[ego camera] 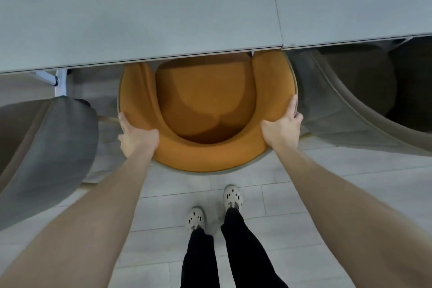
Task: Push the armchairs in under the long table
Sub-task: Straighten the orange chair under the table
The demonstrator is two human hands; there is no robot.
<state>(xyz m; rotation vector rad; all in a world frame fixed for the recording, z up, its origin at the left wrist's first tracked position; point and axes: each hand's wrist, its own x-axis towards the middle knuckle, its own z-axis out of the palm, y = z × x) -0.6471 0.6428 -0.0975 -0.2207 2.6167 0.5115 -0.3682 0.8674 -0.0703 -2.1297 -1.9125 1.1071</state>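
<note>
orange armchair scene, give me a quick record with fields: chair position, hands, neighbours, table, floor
chair: orange armchair, front of the seat and arm tips under the table edge, curved back still out
left hand: left hand gripping the back rim on its left side
right hand: right hand gripping the back rim on its right side
neighbours: grey armchair to the left, dark armchair to the right
table: long grey table, a seam between two top panels
floor: pale tiled floor, person standing in white shoes
</note>
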